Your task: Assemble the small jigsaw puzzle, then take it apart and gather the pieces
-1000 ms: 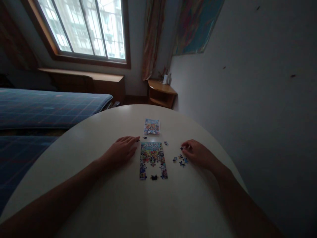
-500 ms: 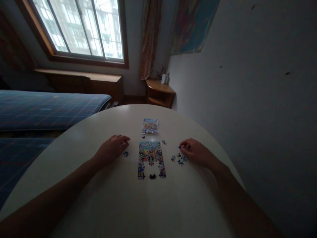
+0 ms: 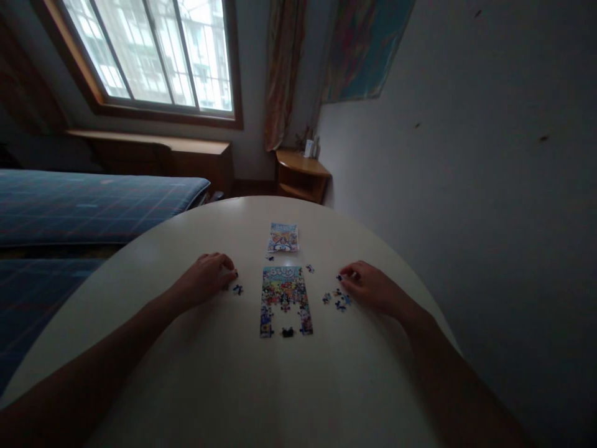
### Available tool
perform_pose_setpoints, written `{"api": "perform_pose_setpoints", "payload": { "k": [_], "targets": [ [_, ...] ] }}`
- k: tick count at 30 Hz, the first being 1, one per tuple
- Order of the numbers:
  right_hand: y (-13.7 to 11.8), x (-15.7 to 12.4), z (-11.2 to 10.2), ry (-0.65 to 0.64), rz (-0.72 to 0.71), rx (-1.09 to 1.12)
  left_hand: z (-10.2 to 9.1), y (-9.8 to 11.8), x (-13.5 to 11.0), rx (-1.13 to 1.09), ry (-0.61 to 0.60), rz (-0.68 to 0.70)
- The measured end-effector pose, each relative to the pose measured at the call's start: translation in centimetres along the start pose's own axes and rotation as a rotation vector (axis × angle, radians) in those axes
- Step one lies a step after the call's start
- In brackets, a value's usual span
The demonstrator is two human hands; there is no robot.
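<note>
A partly built colourful jigsaw puzzle (image 3: 285, 300) lies flat in the middle of the round white table (image 3: 233, 386). My left hand (image 3: 205, 279) rests on the table left of it, fingers curled under, with a loose piece (image 3: 237, 289) just off its fingertips. My right hand (image 3: 370, 287) lies to the puzzle's right, fingers bent and pinched at a small piece near several loose pieces (image 3: 336, 300). One dark piece (image 3: 288, 333) sits at the puzzle's near edge.
A small picture card (image 3: 282, 237) lies beyond the puzzle. Two stray pieces (image 3: 309, 268) sit near its top. A blue bed (image 3: 88, 202) is at left, a wooden corner shelf (image 3: 301, 171) and window behind, a wall close on the right.
My left hand has drawn back to the left from the puzzle's edge and curled its fingers, leaving a loose piece beside it. The right hand has barely moved.
</note>
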State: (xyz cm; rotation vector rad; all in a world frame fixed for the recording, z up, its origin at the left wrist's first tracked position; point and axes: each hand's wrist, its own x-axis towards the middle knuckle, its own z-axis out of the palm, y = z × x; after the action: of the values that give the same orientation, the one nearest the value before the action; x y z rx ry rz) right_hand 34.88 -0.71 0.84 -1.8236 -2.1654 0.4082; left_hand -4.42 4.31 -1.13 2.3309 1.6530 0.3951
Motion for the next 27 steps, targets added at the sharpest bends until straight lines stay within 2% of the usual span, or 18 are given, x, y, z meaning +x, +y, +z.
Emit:
{"api": "perform_pose_setpoints", "payload": {
  "k": [3, 7, 10, 15, 18, 22, 27],
  "targets": [
    [0.1, 0.0, -0.1, 0.019, 0.0, 0.007, -0.3, 0.7, -0.3, -0.084, -0.034, -0.041],
    [-1.1, -0.2, 0.0, 0.098, -0.029, 0.028, -0.5, 2.7, -1.1, -0.255, 0.059, 0.033],
    [-3.7, -0.8, 0.5, 0.13, -0.118, 0.116, -0.1, 5.0, -2.0, -0.445, 0.04, 0.078],
    [-9.0, -2.4, 2.4, 0.024, -0.323, 0.31, 1.4, 8.1, -3.8, -0.718, -0.048, 0.142],
    [-10.8, -3.0, 3.6, -0.039, -0.351, 0.413, 2.4, 8.8, -4.4, -0.855, -0.071, 0.149],
    [-11.1, -3.1, 4.6, -0.089, -0.333, 0.523, 3.2, 9.1, -4.4, -0.941, -0.124, 0.146],
    [-10.6, -3.0, 3.8, -0.11, -0.319, 0.543, 3.0, 9.2, -4.4, -0.909, -0.107, 0.156]
  ]
}}
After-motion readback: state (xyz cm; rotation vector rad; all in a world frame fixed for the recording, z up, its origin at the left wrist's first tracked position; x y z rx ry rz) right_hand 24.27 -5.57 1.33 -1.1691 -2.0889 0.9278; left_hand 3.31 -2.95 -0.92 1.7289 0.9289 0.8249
